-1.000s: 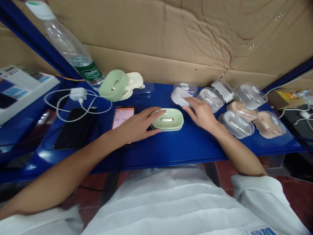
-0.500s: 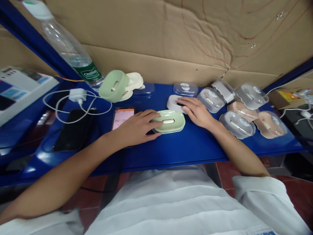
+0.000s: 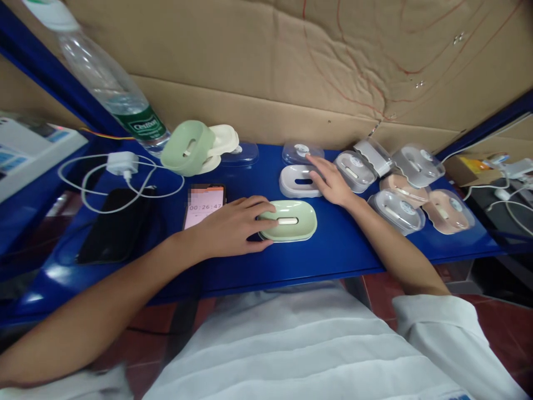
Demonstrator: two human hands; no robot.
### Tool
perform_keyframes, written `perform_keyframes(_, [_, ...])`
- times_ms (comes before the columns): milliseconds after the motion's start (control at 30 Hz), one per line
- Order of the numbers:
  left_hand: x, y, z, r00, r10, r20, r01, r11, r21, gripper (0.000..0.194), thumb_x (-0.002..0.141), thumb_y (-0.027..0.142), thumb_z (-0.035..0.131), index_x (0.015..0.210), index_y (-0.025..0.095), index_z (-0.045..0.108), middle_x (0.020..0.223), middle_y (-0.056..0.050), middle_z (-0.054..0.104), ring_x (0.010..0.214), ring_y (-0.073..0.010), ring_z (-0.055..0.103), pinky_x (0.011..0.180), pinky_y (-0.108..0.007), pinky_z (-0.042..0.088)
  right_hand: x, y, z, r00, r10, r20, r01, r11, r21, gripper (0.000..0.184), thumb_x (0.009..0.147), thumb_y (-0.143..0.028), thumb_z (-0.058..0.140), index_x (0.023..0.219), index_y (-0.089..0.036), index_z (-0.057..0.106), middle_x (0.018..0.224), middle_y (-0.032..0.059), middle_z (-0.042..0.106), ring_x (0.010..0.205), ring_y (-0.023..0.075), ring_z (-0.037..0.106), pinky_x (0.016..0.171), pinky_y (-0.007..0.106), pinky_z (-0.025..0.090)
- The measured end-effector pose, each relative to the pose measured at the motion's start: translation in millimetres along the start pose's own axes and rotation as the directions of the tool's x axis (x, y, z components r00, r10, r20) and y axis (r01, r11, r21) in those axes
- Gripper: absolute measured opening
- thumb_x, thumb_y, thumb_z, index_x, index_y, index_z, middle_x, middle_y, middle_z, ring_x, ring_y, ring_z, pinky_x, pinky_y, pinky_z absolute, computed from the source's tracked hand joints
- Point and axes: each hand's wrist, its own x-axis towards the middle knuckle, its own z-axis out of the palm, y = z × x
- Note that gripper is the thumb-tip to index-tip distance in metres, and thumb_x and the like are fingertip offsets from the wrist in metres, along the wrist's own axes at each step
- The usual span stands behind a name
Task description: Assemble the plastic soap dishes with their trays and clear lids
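My left hand (image 3: pixel 233 225) rests on the blue shelf (image 3: pixel 333 250) with its fingers closed around the left end of a green oval soap dish (image 3: pixel 291 221). My right hand (image 3: pixel 331 180) lies farther back, fingers stretched out over the right side of a white oval soap dish (image 3: pixel 296 181), fingertips near a clear lid (image 3: pixel 300 151). The white dish lies flat just behind the green one.
To the right lie several clear-lidded and beige soap dishes (image 3: pixel 395 208). A green dish and a cream dish (image 3: pixel 195 145) lean at the back left by a water bottle (image 3: pixel 104 72). A phone (image 3: pixel 203 205) showing a timer, a black phone (image 3: pixel 110 225) and a charger cable (image 3: pixel 120 166) lie left.
My right hand laid the white dish flat behind the green one and stretched towards the clear lid. My left hand has stayed on the green dish.
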Motion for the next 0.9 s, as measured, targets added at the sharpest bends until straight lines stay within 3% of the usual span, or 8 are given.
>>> perform_keyframes(67, [0, 1, -0.6, 1.000, -0.008, -0.003, 0.008, 1.000, -0.016, 0.026, 0.104, 0.035, 0.074, 0.126, 0.023, 0.080, 0.131, -0.012, 0.077, 0.133, -0.0327, 0.066, 0.113, -0.047, 0.060, 1, 0, -2, 0.999, -0.034, -0.021, 0.035, 0.999, 0.028, 0.062, 0.117, -0.051, 0.030, 0.166, -0.024, 0.057, 0.172, 0.0121, 0.056, 0.161, 0.0315, 0.051, 0.133, 0.060, 0.041])
perform_keyframes(167, [0, 1, -0.7, 1.000, -0.008, -0.005, 0.008, 1.000, -0.004, 0.026, 0.105, 0.036, 0.073, 0.125, 0.023, 0.081, 0.133, -0.012, 0.076, 0.133, -0.0326, 0.066, 0.111, -0.046, 0.060, 4, 10, -4, 0.999, 0.021, -0.042, -0.020, 1.000, 0.007, 0.063, 0.117, -0.050, 0.026, 0.164, -0.025, 0.060, 0.171, 0.0108, 0.056, 0.162, 0.0310, 0.050, 0.134, 0.061, 0.039])
perform_keyframes(300, [0, 2, -0.3, 1.000, 0.007, -0.002, -0.007, 0.999, 0.035, 0.028, 0.107, 0.037, 0.069, 0.127, 0.022, 0.080, 0.132, -0.013, 0.076, 0.131, -0.0335, 0.067, 0.108, -0.047, 0.061, 3, 20, -4, 0.994, 0.099, -0.036, -0.099, 0.995, -0.001, 0.062, 0.116, -0.052, 0.029, 0.158, -0.024, 0.066, 0.153, 0.0138, 0.072, 0.146, 0.0321, 0.064, 0.128, 0.059, 0.047])
perform_keyframes(500, [0, 3, 2.0, 1.000, 0.028, 0.000, -0.028, 1.000, 0.007, 0.027, 0.108, 0.038, 0.068, 0.127, 0.021, 0.079, 0.133, -0.011, 0.076, 0.133, -0.0331, 0.066, 0.111, -0.048, 0.061, 2, 5, -4, 0.999, -0.039, -0.012, 0.039, 0.997, 0.071, 0.065, 0.117, -0.060, 0.032, 0.156, -0.022, 0.067, 0.161, 0.0134, 0.066, 0.154, 0.0294, 0.058, 0.132, 0.054, 0.044])
perform_keyframes(633, [2, 3, 1.5, 1.000, 0.017, 0.014, -0.017, 1.000, -0.021, 0.024, 0.107, 0.038, 0.070, 0.123, 0.021, 0.079, 0.135, -0.011, 0.075, 0.135, -0.0322, 0.065, 0.115, -0.047, 0.059, 36, 9, -2, 1.000, 0.022, 0.004, -0.022, 1.000, 0.001, 0.070, 0.114, -0.071, 0.037, 0.155, -0.024, 0.068, 0.157, 0.0149, 0.069, 0.150, 0.0329, 0.062, 0.129, 0.058, 0.044])
perform_keyframes(767, [3, 3, 0.7, 1.000, 0.011, 0.019, -0.011, 1.000, -0.010, 0.024, 0.108, 0.037, 0.069, 0.122, 0.020, 0.079, 0.135, -0.013, 0.075, 0.134, -0.0315, 0.066, 0.115, -0.047, 0.058, 86, 14, 2, 0.981, -0.020, 0.192, 0.025, 0.999, -0.025, 0.076, 0.104, -0.073, 0.063, 0.159, -0.020, 0.065, 0.164, 0.0168, 0.063, 0.150, 0.0370, 0.061, 0.127, 0.057, 0.046])
perform_keyframes(833, [3, 3, 1.5, 1.000, 0.010, 0.021, -0.010, 1.000, -0.008, 0.024, 0.108, 0.038, 0.069, 0.121, 0.021, 0.079, 0.135, -0.012, 0.075, 0.134, -0.0314, 0.065, 0.115, -0.047, 0.058, 98, 10, 1, 0.984, -0.043, 0.175, 0.038, 0.999, 0.030, 0.069, 0.108, -0.069, 0.060, 0.155, -0.019, 0.069, 0.158, 0.0143, 0.069, 0.144, 0.0342, 0.067, 0.124, 0.052, 0.050])
perform_keyframes(900, [3, 4, 2.5, 1.000, 0.000, 0.020, 0.000, 1.000, -0.013, 0.023, 0.108, 0.038, 0.070, 0.121, 0.021, 0.078, 0.135, -0.011, 0.074, 0.135, -0.0311, 0.065, 0.115, -0.046, 0.057, 95, 2, -3, 0.997, -0.037, 0.072, 0.031, 0.997, 0.075, 0.065, 0.112, -0.067, 0.053, 0.151, -0.020, 0.073, 0.153, 0.0122, 0.073, 0.143, 0.0327, 0.069, 0.124, 0.050, 0.051])
